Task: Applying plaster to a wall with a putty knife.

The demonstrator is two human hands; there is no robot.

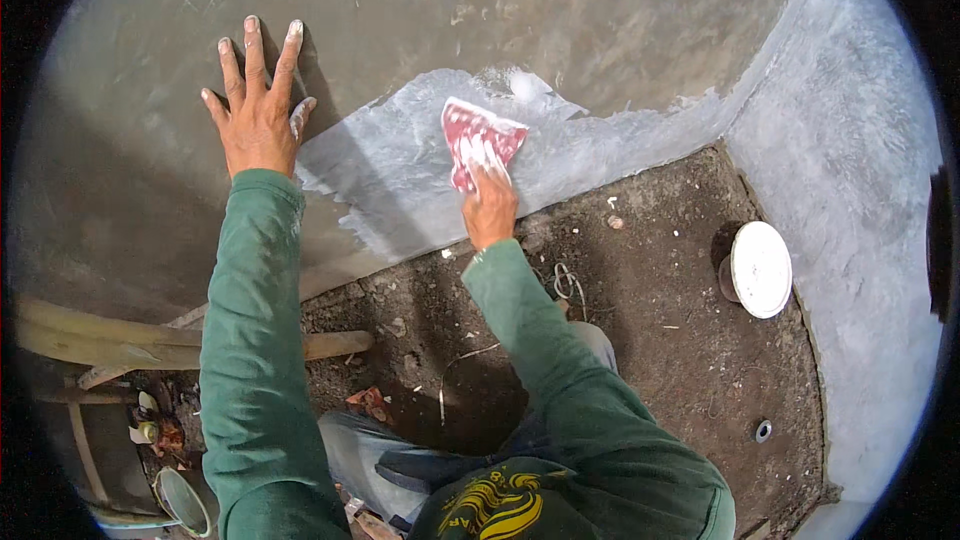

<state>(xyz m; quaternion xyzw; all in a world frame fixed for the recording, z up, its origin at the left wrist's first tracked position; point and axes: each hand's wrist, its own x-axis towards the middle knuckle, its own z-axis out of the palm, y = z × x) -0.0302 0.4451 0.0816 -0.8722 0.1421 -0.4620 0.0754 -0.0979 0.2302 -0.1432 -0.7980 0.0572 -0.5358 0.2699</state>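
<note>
My left hand [258,120] lies flat on the bare grey-brown wall [390,15], its fingers spread and their tips whitened. To the right, my right hand [490,205] grips a red flat spreader [468,130], wide at the far end and smeared with white paste. The spreader lies against a pale coated patch [415,120] on the wall's lower part. A thick dab of white paste [526,86] sits just beyond it, at the patch's upper edge. White paste also covers the fingers of my right hand, partly hiding its hold.
The side wall [840,140] on the right is whitish. A round white-topped container [761,269] stands on the dirt floor [640,270], with a small ring [763,431] nearer me. Wooden poles [130,340] cross at left, above a pale tub [183,502]. A thin cord [568,285] lies near the wall.
</note>
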